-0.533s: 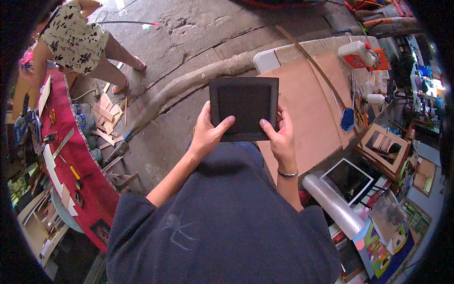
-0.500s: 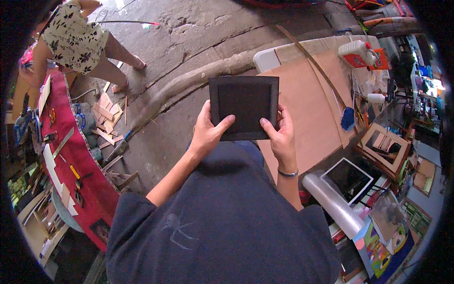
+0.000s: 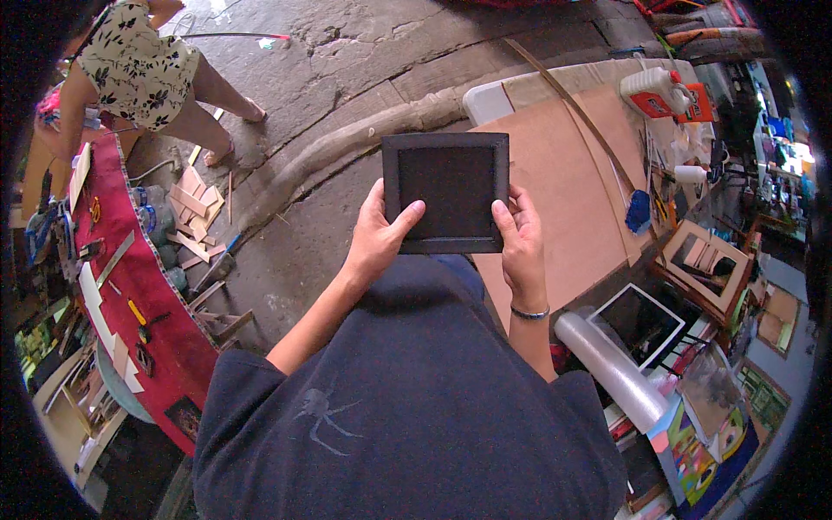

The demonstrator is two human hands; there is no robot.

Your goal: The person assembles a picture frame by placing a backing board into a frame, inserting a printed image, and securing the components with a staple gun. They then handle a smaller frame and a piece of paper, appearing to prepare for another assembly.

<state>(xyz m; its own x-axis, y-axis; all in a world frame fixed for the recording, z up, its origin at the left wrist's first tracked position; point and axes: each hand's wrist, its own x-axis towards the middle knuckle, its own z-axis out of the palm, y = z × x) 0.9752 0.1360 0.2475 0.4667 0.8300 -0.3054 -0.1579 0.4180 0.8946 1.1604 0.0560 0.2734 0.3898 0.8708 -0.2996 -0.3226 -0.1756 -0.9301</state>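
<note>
Between my hands is a small, nearly square black frame (image 3: 446, 243) with a dark inner panel. My left hand (image 3: 380, 232) grips its left side, the thumb lying over the front near the lower left corner. On the opposite side my right hand (image 3: 521, 236) holds the edge, thumb along the right border and fingers wrapped behind. The fingertips at the back are hidden by the frame. It is held up in front of my dark shirt, above the floor and beside a large brown board (image 3: 572, 182).
To the left, a red-covered bench (image 3: 173, 334) carries a yellow-handled tool (image 3: 137, 313) and a metal ruler. Wood offcuts (image 3: 196, 208) lie on the floor. Another person (image 3: 143, 74) stands at the far left. At right are a white jug (image 3: 650, 93), wooden frame (image 3: 706, 270) and plastic roll (image 3: 611, 371).
The frame has risen slightly. My right thumb has shifted from over the inner panel outward to the right border; my left hand keeps its hold.
</note>
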